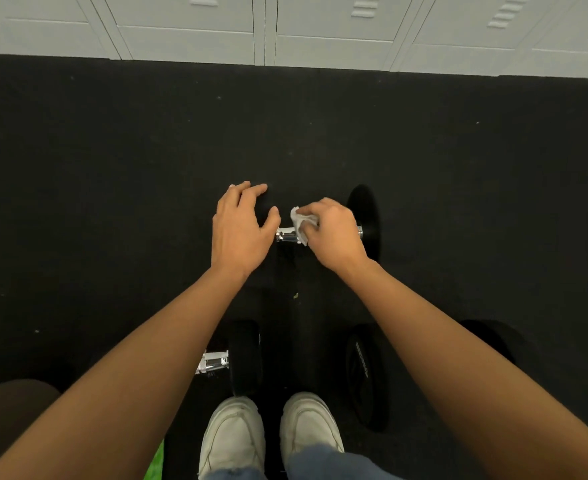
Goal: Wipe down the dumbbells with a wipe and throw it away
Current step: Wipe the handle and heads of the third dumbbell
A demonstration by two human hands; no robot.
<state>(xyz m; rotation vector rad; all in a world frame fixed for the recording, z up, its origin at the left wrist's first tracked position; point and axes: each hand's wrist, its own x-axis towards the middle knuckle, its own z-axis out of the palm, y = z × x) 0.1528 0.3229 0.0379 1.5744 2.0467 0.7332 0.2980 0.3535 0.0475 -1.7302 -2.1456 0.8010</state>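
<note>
A black dumbbell lies across the dark floor ahead of me, its chrome handle showing between my hands and its right head standing clear. My left hand is cupped over the left head, which is hidden beneath it. My right hand presses a crumpled white wipe around the handle. Two more dumbbells lie nearer my feet: one at the left with a chrome handle and a black head, and one at the right partly under my right forearm.
My white shoes stand at the bottom centre between the near dumbbells. White lockers line the far edge of the black rubber floor. A strip of green turf shows at the bottom left.
</note>
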